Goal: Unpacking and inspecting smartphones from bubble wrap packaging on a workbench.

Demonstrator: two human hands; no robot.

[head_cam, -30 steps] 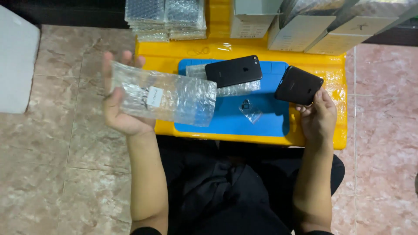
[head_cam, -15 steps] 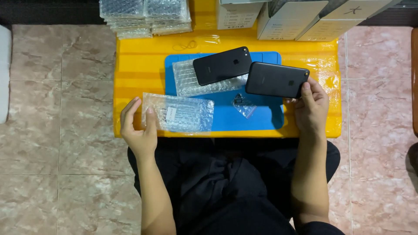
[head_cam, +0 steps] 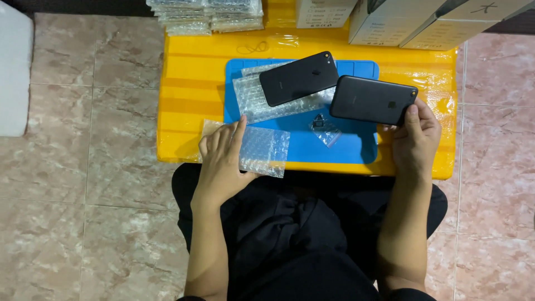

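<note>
My left hand (head_cam: 222, 159) lies flat on a clear bubble-wrap pouch (head_cam: 264, 149) at the near edge of the yellow table (head_cam: 189, 83), fingers spread, pressing it down. My right hand (head_cam: 415, 136) grips a black phone (head_cam: 372, 100), back side up, held just above the right end of the blue mat (head_cam: 348, 147). A second black phone (head_cam: 298, 78) rests back side up on another bubble-wrap pouch (head_cam: 253, 100) on the mat. A small clear bag with a dark part (head_cam: 324, 128) lies on the mat between my hands.
Stacks of bubble-wrap pouches (head_cam: 206, 14) sit at the table's far left. White boxes (head_cam: 390, 19) stand along the far right. A white object (head_cam: 14, 72) lies on the marble floor at left. My dark-clothed legs are under the table's near edge.
My left hand brought the bubble-wrap pouch from the air at left down onto the table and now presses it flat. My right hand kept the black phone, shifting it slightly.
</note>
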